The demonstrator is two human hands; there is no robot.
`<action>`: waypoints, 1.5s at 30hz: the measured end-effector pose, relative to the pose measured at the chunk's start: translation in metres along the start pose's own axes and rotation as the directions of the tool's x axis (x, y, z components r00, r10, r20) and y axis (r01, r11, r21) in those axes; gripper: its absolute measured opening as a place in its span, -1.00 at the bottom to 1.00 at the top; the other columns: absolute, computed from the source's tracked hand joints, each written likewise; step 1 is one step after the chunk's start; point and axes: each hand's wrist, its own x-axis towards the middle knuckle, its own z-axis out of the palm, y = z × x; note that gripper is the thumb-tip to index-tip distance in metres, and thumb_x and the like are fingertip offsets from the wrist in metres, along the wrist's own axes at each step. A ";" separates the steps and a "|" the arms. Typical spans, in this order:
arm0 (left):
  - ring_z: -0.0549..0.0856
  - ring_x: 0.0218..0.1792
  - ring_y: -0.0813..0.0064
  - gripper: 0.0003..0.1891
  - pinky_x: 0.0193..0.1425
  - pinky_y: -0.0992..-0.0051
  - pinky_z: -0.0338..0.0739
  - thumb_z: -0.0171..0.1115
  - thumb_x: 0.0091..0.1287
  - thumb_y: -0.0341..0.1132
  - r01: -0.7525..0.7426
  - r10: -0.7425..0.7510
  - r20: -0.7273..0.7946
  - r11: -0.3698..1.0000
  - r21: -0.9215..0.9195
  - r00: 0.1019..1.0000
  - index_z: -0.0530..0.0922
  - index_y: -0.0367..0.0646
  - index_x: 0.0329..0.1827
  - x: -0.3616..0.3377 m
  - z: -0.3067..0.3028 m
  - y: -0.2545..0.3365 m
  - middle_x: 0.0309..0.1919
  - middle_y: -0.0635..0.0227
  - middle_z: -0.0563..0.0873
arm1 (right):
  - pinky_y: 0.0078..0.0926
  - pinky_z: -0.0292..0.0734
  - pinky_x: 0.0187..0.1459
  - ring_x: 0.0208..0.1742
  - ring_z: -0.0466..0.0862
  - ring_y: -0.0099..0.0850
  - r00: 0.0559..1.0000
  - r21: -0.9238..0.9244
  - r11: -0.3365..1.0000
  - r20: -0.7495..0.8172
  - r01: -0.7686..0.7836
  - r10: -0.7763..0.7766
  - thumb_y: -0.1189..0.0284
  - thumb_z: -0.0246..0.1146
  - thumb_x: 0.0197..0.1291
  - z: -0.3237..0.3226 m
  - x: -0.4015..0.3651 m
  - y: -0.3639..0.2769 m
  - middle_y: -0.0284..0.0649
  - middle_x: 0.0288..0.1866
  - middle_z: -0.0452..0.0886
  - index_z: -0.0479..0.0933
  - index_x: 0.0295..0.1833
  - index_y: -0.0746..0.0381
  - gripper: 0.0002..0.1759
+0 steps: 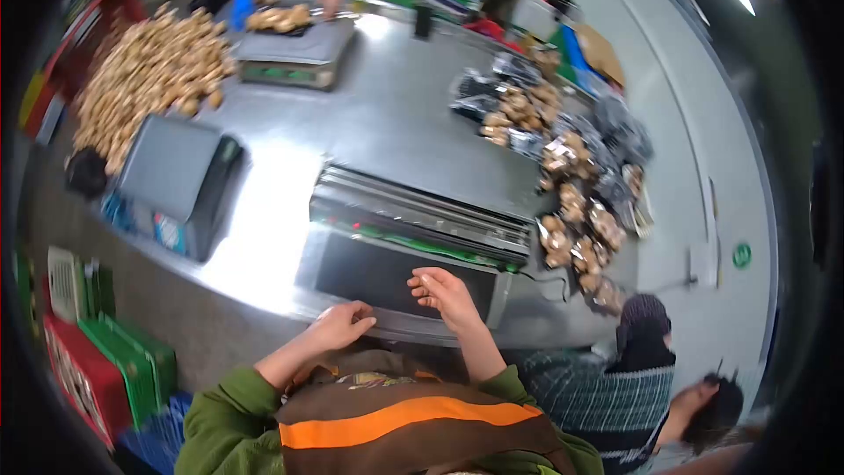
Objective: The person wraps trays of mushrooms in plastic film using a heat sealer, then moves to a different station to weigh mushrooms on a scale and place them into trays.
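My left hand (345,324) is at the front edge of the steel table, fingers bent and thumb apart, with nothing visible in it. To its right, my right hand (447,295) hangs over the dark flat plate (378,277) in front of a bag sealer (422,215). Its fingers are loosely curled and apart, and I see nothing held. The long metal sealer lies across the table just beyond both hands, with a black cable at its right end.
Bags of brown tubers (567,154) lie at the right, near a person in a plaid garment (589,396). A grey scale (180,171) stands left. Behind it are loose tubers (154,70). Across the table, a blue-gloved co-worker handles tubers on another scale (294,48). Crates (127,352) stand lower left.
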 end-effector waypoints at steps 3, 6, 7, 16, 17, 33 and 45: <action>0.69 -0.07 0.16 -0.52 0.03 0.29 0.54 0.14 0.30 -0.04 0.042 -0.042 0.000 0.998 0.052 0.999 0.53 -0.30 0.06 -0.021 -0.010 -0.012 -0.11 0.04 0.70 | -0.63 0.51 -0.15 -0.15 0.57 -0.57 0.989 -0.068 0.995 0.126 -0.074 0.082 0.35 0.13 0.37 0.038 0.012 0.022 -0.26 -0.08 0.61 0.49 0.10 0.27 -0.71; 0.68 -0.12 0.07 -0.55 0.00 0.24 0.53 0.12 0.29 -0.03 0.006 -0.011 0.047 0.995 0.099 0.999 0.56 -0.27 -0.02 -0.033 -0.014 -0.021 -0.20 0.00 0.69 | -0.63 0.50 -0.15 -0.16 0.58 -0.58 0.973 -0.130 0.989 0.207 -0.077 0.103 0.37 0.14 0.36 0.077 0.010 0.040 -0.26 -0.09 0.62 0.50 0.09 0.28 -0.72; 0.67 -0.13 0.03 -0.57 -0.02 0.19 0.53 0.11 0.28 -0.01 -0.006 -0.001 0.064 0.994 0.105 0.998 0.58 -0.24 -0.09 -0.040 -0.018 -0.020 -0.24 -0.03 0.69 | -0.63 0.51 -0.14 -0.16 0.58 -0.57 0.968 -0.156 0.985 0.227 -0.073 0.107 0.37 0.15 0.35 0.092 0.007 0.043 -0.26 -0.10 0.62 0.50 0.08 0.29 -0.72; 0.59 0.07 0.10 -0.49 0.18 0.25 0.45 0.12 0.29 -0.01 0.008 0.008 -0.161 0.995 0.102 0.987 0.52 -0.24 0.12 -0.154 -0.084 -0.131 0.04 0.04 0.61 | -0.68 0.52 -0.16 -0.18 0.60 -0.60 0.951 -0.403 0.906 0.211 -0.127 0.227 0.33 0.16 0.35 0.211 0.030 0.096 -0.32 -0.12 0.64 0.52 0.06 0.27 -0.71; 0.59 0.07 0.10 -0.49 0.18 0.25 0.45 0.12 0.29 -0.01 0.018 -0.001 -0.196 0.996 0.082 0.981 0.52 -0.24 0.12 -0.172 -0.097 -0.148 0.04 0.04 0.61 | -0.67 0.52 -0.17 -0.19 0.60 -0.61 0.948 -0.444 0.887 0.211 -0.123 0.238 0.32 0.16 0.35 0.231 0.035 0.101 -0.33 -0.13 0.64 0.53 0.06 0.26 -0.71; 0.54 0.12 -0.01 -0.47 0.23 0.16 0.42 0.06 0.34 0.04 0.258 -0.644 -0.742 0.761 -0.596 0.185 0.47 -0.19 0.19 -0.413 -0.057 -0.319 0.08 -0.03 0.58 | -0.43 0.55 -0.27 -0.25 0.63 -0.38 0.777 -0.598 0.551 0.608 0.582 -0.163 0.31 0.27 0.21 0.660 0.352 0.217 -0.17 -0.18 0.61 0.41 0.13 0.29 -0.56; 0.50 0.19 0.01 -0.50 0.24 0.20 0.39 0.03 0.37 -0.05 0.278 -0.621 -0.691 0.784 -0.555 0.371 0.43 -0.21 0.24 -0.421 -0.208 -0.360 0.15 -0.01 0.54 | -0.11 0.48 0.10 0.06 0.60 0.03 0.884 -0.885 -0.210 0.447 0.416 -0.137 -0.02 0.32 0.06 0.755 0.341 0.193 0.10 0.07 0.56 0.39 0.08 0.36 -0.30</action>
